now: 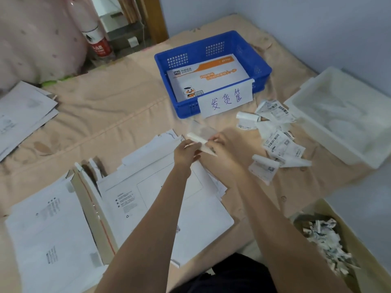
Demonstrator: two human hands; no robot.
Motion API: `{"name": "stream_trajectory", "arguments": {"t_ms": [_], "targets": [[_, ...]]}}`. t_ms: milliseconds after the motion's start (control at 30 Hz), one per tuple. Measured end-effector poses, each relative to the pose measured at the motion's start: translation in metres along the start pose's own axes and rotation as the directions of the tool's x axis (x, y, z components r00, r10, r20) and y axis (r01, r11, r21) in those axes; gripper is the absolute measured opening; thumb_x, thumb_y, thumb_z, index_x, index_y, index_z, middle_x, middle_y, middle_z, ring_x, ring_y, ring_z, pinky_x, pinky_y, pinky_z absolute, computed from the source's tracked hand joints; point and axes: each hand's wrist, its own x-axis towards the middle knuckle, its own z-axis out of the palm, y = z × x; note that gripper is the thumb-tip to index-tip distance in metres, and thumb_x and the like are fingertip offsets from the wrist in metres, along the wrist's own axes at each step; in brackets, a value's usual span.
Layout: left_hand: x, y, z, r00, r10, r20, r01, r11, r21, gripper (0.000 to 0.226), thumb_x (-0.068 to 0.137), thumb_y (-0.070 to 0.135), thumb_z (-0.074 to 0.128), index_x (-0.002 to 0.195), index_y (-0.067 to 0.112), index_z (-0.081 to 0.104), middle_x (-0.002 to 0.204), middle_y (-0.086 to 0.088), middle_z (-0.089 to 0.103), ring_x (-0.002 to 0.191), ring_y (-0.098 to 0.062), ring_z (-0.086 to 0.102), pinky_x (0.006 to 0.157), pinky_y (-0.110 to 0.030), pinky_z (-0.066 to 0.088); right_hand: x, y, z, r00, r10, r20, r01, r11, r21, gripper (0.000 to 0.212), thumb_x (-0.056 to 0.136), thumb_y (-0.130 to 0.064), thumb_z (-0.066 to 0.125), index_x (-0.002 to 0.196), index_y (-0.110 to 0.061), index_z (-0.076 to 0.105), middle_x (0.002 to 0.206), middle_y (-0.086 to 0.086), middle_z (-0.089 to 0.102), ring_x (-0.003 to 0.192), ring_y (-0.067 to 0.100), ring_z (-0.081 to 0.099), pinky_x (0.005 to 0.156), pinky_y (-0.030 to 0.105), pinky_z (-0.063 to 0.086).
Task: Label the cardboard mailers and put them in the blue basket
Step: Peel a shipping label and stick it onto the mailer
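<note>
White cardboard mailers (169, 199) lie fanned across the near side of the peach bedcover (110, 115), the topmost one face up with its printed address frame bare, which suits it to take the next sticker. Both hands meet just above its far edge: the left hand (185, 152) and the right hand (220, 148) each pinch an end of a curled label (197, 139), fingers bent round it; they look to be peeling the sticker from its backing, though motion blur hides the exact grip. Holding it over the mailer probably keeps the drop onto the frame short. The loose labels (275, 134) sit in a heap just right of the hands, within easy reach of the right one. The blue basket (262, 70) stands toward the far edge of the bedcover, straight ahead, with a handwritten paper sign (226, 100) on its near wall and one orange-printed mailer (209, 77) already flat inside. A white tray (300, 98) waits at the right edge. At the near right corner a brown box (359, 250) holds crumpled paper scraps (325, 242), likely spent backings. More mailers (25, 113) rest at the left edge.
</note>
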Motion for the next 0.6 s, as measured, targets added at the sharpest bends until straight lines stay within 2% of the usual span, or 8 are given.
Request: {"name": "stream_trajectory", "arguments": {"t_ms": [67,100,167,233,333,367,467,600], "targets": [[-0.004,0.004,-0.01,0.999,0.046,-0.028,-0.047,0.998,-0.039,0.017,0.086,-0.001,0.064,0.099,0.008,0.059,0.093,-0.013,0.064,0.074,-0.019,0.062,0.069,-0.022,0.055,-0.004,0.002,0.007,1.0,0.004,-0.015,-0.003,0.999,0.05,0.019,0.095,-0.013,0.053,0.112,-0.006,0.055,0.092,-0.003,0.056,0.073,-0.01,0.058,0.059,0.004,0.041],[-0.005,0.006,-0.014,0.998,0.061,-0.019,-0.062,0.997,-0.053,0.016,0.086,-0.003,0.062,0.096,0.009,0.059,0.09,-0.011,0.065,0.071,-0.017,0.062,0.066,-0.021,0.056,0.0,0.001,0.01,0.996,0.084,-0.031,-0.079,0.989,0.127,0.026,0.095,-0.019,0.052,0.112,0.0,0.057,0.094,0.007,0.062,0.073,-0.004,0.061,0.061,0.011,0.046],[-0.007,0.008,-0.022,0.996,0.078,0.033,-0.076,0.996,-0.05,0.02,0.086,-0.006,0.058,0.096,0.011,0.06,0.088,-0.009,0.067,0.071,-0.017,0.063,0.064,-0.02,0.056,0.013,0.006,0.016,0.968,0.247,-0.038,-0.228,0.936,0.269,0.043,0.082,-0.039,0.054,0.103,-0.002,0.062,0.098,0.02,0.069,0.084,0.026,0.069,0.075,0.044,0.057],[-0.009,0.008,-0.028,0.993,0.085,0.087,-0.081,0.996,-0.044,0.027,0.085,-0.01,0.054,0.097,0.013,0.061,0.094,-0.01,0.068,0.075,-0.02,0.065,0.069,-0.023,0.057,0.037,0.028,0.02,0.965,0.254,-0.067,-0.229,0.938,0.26,0.05,0.073,-0.054,0.053,0.093,-0.009,0.065,0.091,0.015,0.072,0.088,0.037,0.068,0.078,0.058,0.054],[-0.012,0.006,-0.034,0.987,0.087,0.132,-0.084,0.996,-0.033,0.034,0.082,-0.015,0.049,0.1,0.011,0.062,0.098,-0.011,0.068,0.078,-0.019,0.065,0.068,-0.023,0.057,0.039,0.024,0.026,0.962,0.21,-0.176,-0.195,0.976,0.096,0.049,0.089,-0.053,0.049,0.106,-0.01,0.06,0.107,0.002,0.066,0.095,0.024,0.062,0.071,0.02,0.052],[-0.013,0.006,-0.035,0.984,0.093,0.15,-0.091,0.996,-0.019,0.035,0.082,-0.015,0.048,0.101,0.011,0.062,0.098,-0.01,0.068,0.079,-0.019,0.065,0.067,-0.022,0.056,0.039,0.024,0.027,0.957,0.2,-0.211,-0.186,0.979,0.083,0.052,0.09,-0.056,0.049,0.113,-0.011,0.058,0.114,0.002,0.063,0.099,0.022,0.06,0.069,0.015,0.047],[-0.013,0.007,-0.04,0.978,0.104,0.179,-0.113,0.993,0.04,0.042,0.083,-0.015,0.045,0.111,0.008,0.066,0.099,-0.007,0.068,0.082,-0.016,0.064,0.066,-0.019,0.054,0.042,0.028,0.03,0.944,0.154,-0.291,-0.167,0.986,-0.022,0.074,0.075,-0.079,0.046,0.103,-0.013,0.063,0.101,0.006,0.068,0.094,0.028,0.065,0.079,0.036,0.054],[-0.011,0.007,-0.045,0.99,0.11,0.093,-0.114,0.993,0.041,0.042,0.084,-0.015,0.044,0.117,0.003,0.064,0.106,-0.009,0.066,0.086,-0.018,0.064,0.072,-0.02,0.057,0.023,0.004,0.036,0.873,-0.231,-0.429,0.049,0.918,-0.394,0.035,0.085,-0.042,0.063,0.08,-0.009,0.057,0.074,0.0,0.056,0.07,0.023,0.056,0.063,0.034,0.043]]}}
